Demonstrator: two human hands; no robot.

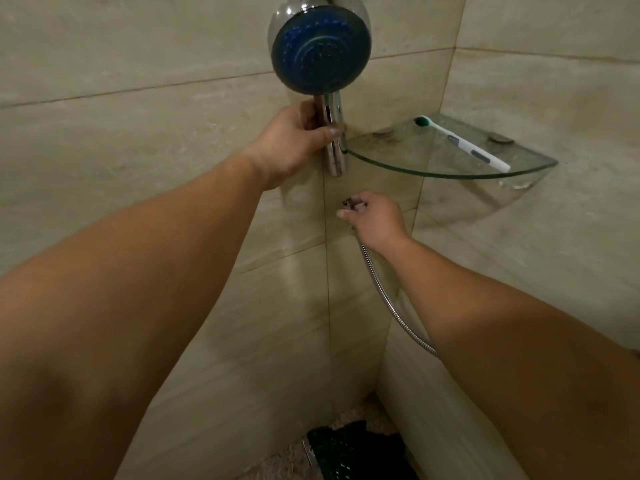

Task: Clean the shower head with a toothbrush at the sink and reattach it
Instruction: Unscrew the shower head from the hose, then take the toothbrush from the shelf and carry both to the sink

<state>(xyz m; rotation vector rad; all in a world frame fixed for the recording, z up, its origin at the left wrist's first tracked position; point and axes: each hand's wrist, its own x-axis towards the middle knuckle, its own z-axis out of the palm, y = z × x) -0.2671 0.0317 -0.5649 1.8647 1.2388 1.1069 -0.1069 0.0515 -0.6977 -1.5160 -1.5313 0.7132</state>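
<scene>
The chrome shower head (320,50) with a round blue spray face hangs high on the beige tiled wall. My left hand (298,140) grips its chrome handle just below the face. The handle's lower end is bare, separated from the hose. Below it, my right hand (374,218) pinches the end fitting of the silver flexible hose (388,303), a short gap under the handle. The hose curves down behind my right forearm. A white toothbrush (464,143) with green bristles lies on the glass corner shelf (398,166) to the right.
The shelf's glass edge juts out right beside the handle. Tiled walls meet in a corner behind the shelf. A dark object (349,452) lies on the floor at the bottom of the view.
</scene>
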